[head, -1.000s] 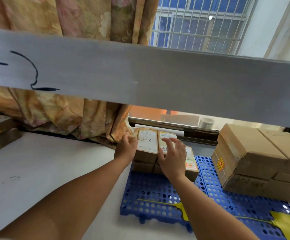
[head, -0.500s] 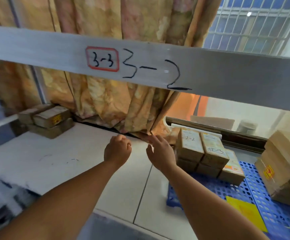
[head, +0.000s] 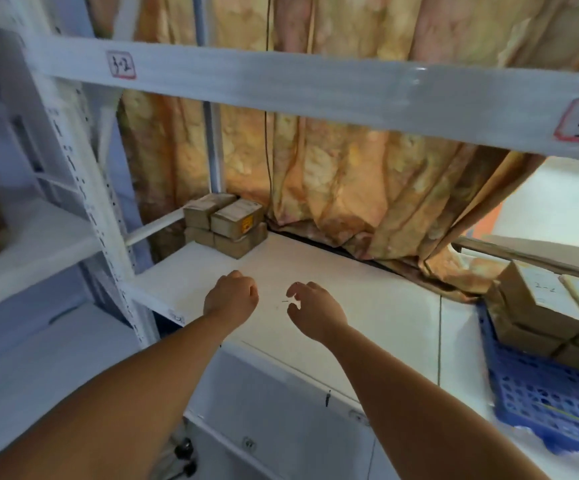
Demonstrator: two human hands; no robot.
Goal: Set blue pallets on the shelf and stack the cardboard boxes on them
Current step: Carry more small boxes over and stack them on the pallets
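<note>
A blue perforated pallet [head: 537,393] lies on the white shelf [head: 367,306] at the far right. On it stands a stack of small cardboard boxes [head: 537,306]. Another small stack of cardboard boxes [head: 227,226] sits on the bare shelf at the back left corner. My left hand [head: 231,294] hovers over the shelf's front part with its fingers curled into a loose fist, holding nothing. Just to its right, my right hand [head: 314,311] hangs with loosely curled fingers, also holding nothing. Both hands are well apart from either stack.
A white shelf beam [head: 281,84] with labels crosses overhead. A perforated white upright [head: 87,202] stands at the left, with a neighbouring shelf bay [head: 28,244] beyond it. An orange patterned curtain [head: 367,188] hangs behind the shelf.
Both hands let go of the boxes on the pallet and drew back leftward over the bare shelf. The view swung left, bringing the back left stack and the upright into sight.
</note>
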